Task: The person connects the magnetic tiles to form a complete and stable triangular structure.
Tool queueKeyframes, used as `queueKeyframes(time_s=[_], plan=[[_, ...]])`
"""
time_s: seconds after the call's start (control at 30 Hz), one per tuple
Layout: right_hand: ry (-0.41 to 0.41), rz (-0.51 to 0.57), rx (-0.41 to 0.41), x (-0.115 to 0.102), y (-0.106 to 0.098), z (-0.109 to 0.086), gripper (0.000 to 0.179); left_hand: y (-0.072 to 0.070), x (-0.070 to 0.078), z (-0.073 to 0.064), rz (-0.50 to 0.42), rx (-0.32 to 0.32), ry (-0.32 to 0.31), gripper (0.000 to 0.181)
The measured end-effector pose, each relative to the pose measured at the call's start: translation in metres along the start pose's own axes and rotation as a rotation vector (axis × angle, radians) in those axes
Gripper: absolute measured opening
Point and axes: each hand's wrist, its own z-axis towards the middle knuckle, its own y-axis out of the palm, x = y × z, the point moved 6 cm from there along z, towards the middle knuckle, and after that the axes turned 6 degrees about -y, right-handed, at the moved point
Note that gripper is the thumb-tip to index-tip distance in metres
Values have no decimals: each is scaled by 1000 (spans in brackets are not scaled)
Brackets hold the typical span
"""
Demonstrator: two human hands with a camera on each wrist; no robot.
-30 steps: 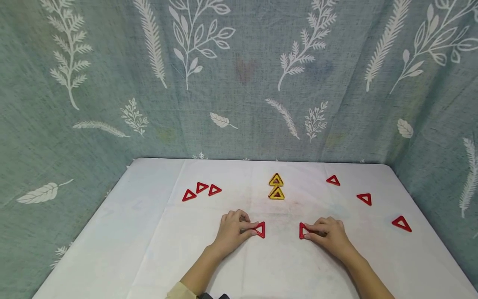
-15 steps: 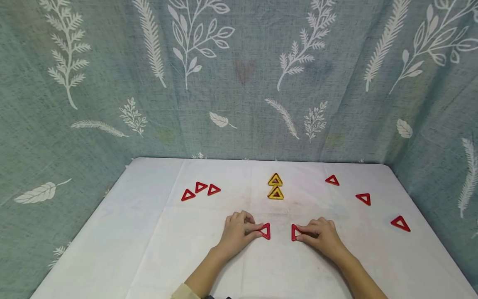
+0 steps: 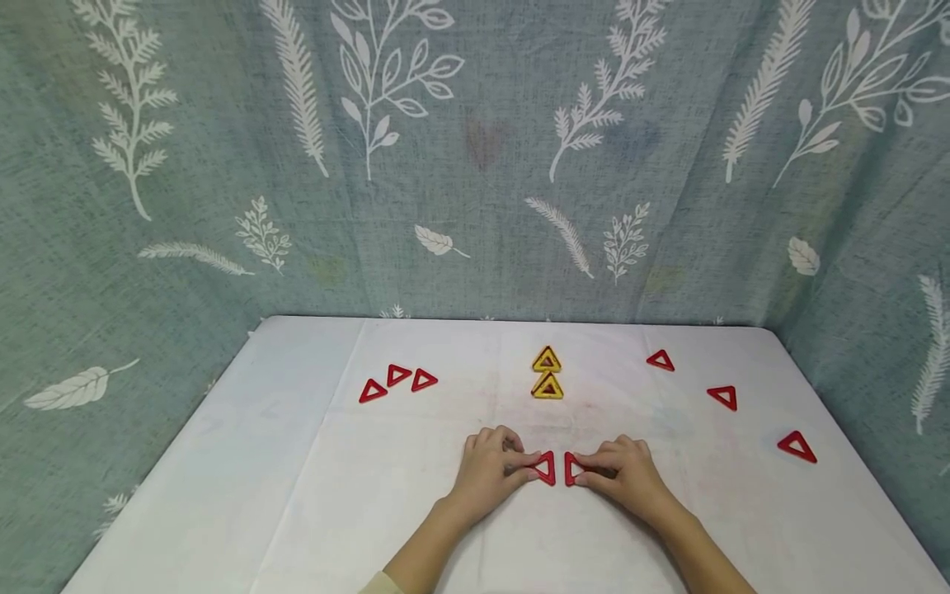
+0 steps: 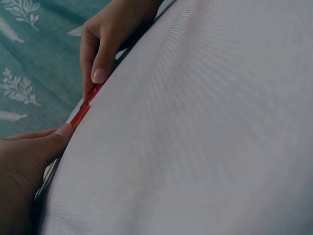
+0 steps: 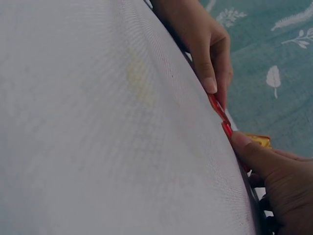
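In the head view my left hand pinches a red triangle frame by its left corner, between thumb and forefinger. Facing it across a narrow gap is a second red triangle frame, pinched at its right corner by my right hand. Their straight sides stand nearly parallel, low over the white cloth. Both wrist views show the two red pieces almost end to end between the fingertips. Beyond the hands, two yellow triangles with dark red centres lie one behind the other.
At the left lie three red triangle frames close together. Three more red triangle frames are spread along the right side. White cloth covers the table, and a green leaf-patterned curtain hangs behind and at both sides.
Both hands have moved toward each other, the left going right and the right going left, each with its red triangle frame. The gap between the two pieces has shrunk to a narrow strip.
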Motion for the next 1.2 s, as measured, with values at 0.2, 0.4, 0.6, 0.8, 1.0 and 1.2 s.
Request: queueKeyframes(time_s=[0.2,0.4,0.6,0.8,1.0,1.2], plan=[[-6,-21,1,-4,1,2,31,0,3,1,12,18,4,28],[-68,-49,46,-7,-1,3,30,1,6,3,2,32,33,29],[-84,-64,61,-7,-2,6,30,1,8,8,8,45,55,30],[-63,-68,51,-7,1,7,31,6,10,11,43,25,67,41],[-65,-54,58,-8,4,6,31,6,9,9,48,19,58,41],[-4,12,80,0,0,0,32,7,10,5,21,19,49,40]])
